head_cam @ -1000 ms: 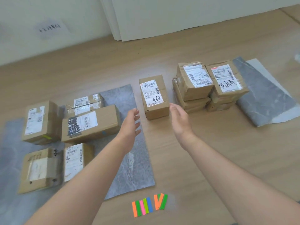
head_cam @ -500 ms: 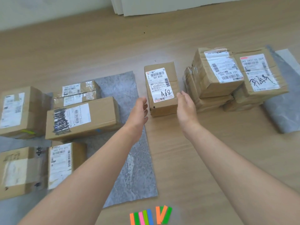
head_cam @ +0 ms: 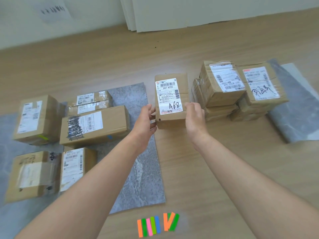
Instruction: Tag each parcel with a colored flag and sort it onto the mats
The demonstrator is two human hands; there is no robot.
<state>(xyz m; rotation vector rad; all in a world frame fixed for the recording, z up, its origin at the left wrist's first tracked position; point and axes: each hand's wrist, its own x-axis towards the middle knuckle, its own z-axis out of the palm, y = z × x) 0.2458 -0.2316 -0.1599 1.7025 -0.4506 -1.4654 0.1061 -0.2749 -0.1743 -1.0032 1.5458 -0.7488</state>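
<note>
Two hands clasp one box: the left hand (head_cam: pixel 145 121) and right hand (head_cam: pixel 196 118) grasp the near end of the A68 parcel (head_cam: pixel 170 94) from either side, fingers curled against its edges. Whether it rests on the wood floor (head_cam: pixel 215 169) or is just lifted cannot be told. Left of the A68 parcel lie five sorted parcels (head_cam: pixel 95 125) on a grey mat (head_cam: pixel 138 169); the farthest may be two stacked. Right of it stand four stacked parcels (head_cam: pixel 222 81), the lower two mostly hidden, against a creased grey mat (head_cam: pixel 296 114). Nearer than it lie about eight coloured flags (head_cam: pixel 151 225), the right ones overlapping.
</note>
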